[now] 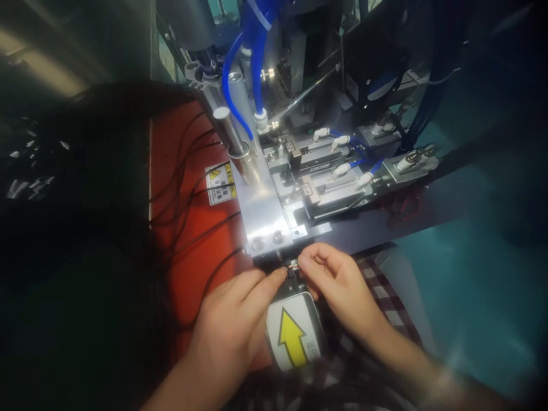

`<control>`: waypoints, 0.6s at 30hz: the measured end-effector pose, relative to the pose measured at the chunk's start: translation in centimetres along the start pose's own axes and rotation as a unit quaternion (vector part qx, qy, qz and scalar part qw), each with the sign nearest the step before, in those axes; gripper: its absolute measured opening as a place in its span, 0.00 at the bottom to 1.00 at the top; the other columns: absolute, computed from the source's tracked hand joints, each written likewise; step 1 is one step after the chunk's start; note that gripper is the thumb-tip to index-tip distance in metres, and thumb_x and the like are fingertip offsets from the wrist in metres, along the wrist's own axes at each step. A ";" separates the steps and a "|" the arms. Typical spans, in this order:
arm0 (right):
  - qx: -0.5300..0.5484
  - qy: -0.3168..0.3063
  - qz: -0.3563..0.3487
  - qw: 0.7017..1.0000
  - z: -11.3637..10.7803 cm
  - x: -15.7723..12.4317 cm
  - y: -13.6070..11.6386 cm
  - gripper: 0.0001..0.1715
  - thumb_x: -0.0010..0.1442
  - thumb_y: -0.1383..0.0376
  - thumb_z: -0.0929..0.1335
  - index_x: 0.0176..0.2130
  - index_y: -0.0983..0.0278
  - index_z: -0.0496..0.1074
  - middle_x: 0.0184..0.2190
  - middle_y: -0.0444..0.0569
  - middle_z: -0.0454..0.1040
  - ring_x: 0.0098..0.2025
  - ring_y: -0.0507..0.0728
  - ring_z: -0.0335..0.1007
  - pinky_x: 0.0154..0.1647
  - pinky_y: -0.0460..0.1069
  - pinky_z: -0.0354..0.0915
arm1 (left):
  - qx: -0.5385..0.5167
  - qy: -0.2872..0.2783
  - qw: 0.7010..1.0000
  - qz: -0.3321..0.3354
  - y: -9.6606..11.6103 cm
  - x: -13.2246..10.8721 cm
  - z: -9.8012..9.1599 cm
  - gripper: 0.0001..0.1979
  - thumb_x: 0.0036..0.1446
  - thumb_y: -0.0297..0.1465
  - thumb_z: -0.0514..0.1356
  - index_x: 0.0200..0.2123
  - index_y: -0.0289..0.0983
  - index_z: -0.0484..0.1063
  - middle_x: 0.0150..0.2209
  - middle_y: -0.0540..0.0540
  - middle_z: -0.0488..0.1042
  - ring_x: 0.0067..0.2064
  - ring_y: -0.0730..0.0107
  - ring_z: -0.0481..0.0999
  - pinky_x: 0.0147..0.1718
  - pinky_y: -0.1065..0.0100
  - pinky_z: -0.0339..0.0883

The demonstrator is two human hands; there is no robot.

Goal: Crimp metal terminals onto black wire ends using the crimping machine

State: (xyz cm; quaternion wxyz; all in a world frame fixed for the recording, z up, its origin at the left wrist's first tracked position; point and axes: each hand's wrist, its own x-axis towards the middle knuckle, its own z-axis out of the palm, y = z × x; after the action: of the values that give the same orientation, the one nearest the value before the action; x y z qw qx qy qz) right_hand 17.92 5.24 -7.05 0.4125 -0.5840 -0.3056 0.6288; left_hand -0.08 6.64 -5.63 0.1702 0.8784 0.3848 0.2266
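Thin, light-coloured wires (293, 266) lie between my two hands at the front of the machine, by a small dark fixture (291, 281). My right hand (336, 279) pinches the wires between thumb and forefinger, its other fingers curled. From the other side, my left hand (240, 308) reaches in with its fingers closed together and the tips against the fixture beside the wires. Whatever those left fingertips press or hold is too small to make out. Just below the fixture sits a white plate with a yellow arrow (291, 337) pointing towards the machine.
A metal block with two bolts (268, 228) and an upright cylinder stands just beyond my hands. Pneumatic slides (334, 194) with blue hoses (233, 85) extend to the right. Black cables cross the red surface (188, 188) at left, near a warning label (221, 184).
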 end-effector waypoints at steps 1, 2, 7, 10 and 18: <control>0.000 -0.002 0.000 1.000 0.1 0.1 0.0 0.16 0.59 0.56 0.68 0.27 0.63 0.63 0.15 0.36 0.60 0.18 0.48 0.55 0.21 0.44 0.54 | -0.002 -0.003 1.000 0.001 0.0 0.0 0.0 0.14 0.62 0.21 0.53 0.49 0.32 0.71 0.30 0.46 0.71 0.30 0.72 0.71 0.27 0.73 0.67; 0.000 -0.005 -0.002 1.000 0.1 0.1 -0.1 0.16 0.59 0.56 0.67 0.27 0.62 0.63 0.15 0.36 0.59 0.18 0.48 0.55 0.21 0.44 0.54 | -0.006 -0.007 1.000 0.004 0.0 0.0 0.0 0.14 0.62 0.21 0.53 0.49 0.32 0.71 0.30 0.46 0.71 0.30 0.72 0.71 0.27 0.73 0.67; -0.062 -0.007 -0.057 0.996 -0.1 0.1 0.2 0.13 0.63 0.59 0.64 0.29 0.61 0.61 0.17 0.37 0.59 0.19 0.49 0.56 0.21 0.45 0.54 | -0.020 -0.014 1.000 0.020 -0.3 0.1 0.0 0.13 0.62 0.21 0.53 0.49 0.31 0.70 0.29 0.46 0.70 0.29 0.72 0.70 0.26 0.72 0.66; -0.167 0.020 -0.141 0.976 -0.3 0.0 0.2 0.12 0.64 0.63 0.63 0.29 0.61 0.61 0.21 0.39 0.61 0.22 0.50 0.57 0.24 0.46 0.56 | -0.030 -0.013 0.999 0.018 -0.3 0.1 0.0 0.14 0.61 0.21 0.54 0.50 0.31 0.70 0.31 0.45 0.72 0.30 0.71 0.70 0.27 0.71 0.67; -0.080 -0.036 0.005 0.996 -0.4 0.4 -0.8 0.15 0.63 0.58 0.63 0.27 0.62 0.62 0.16 0.38 0.61 0.19 0.49 0.55 0.22 0.45 0.55 | 0.048 -0.015 0.999 0.001 0.1 -0.2 -0.2 0.15 0.61 0.22 0.53 0.49 0.34 0.72 0.33 0.45 0.72 0.31 0.70 0.72 0.28 0.71 0.67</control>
State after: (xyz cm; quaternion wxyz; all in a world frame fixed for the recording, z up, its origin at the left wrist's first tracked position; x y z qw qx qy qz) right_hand 18.44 5.89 -6.60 0.3499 -0.5934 -0.3671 0.6251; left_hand -0.26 6.43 -5.47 0.1332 0.8893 0.3916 0.1950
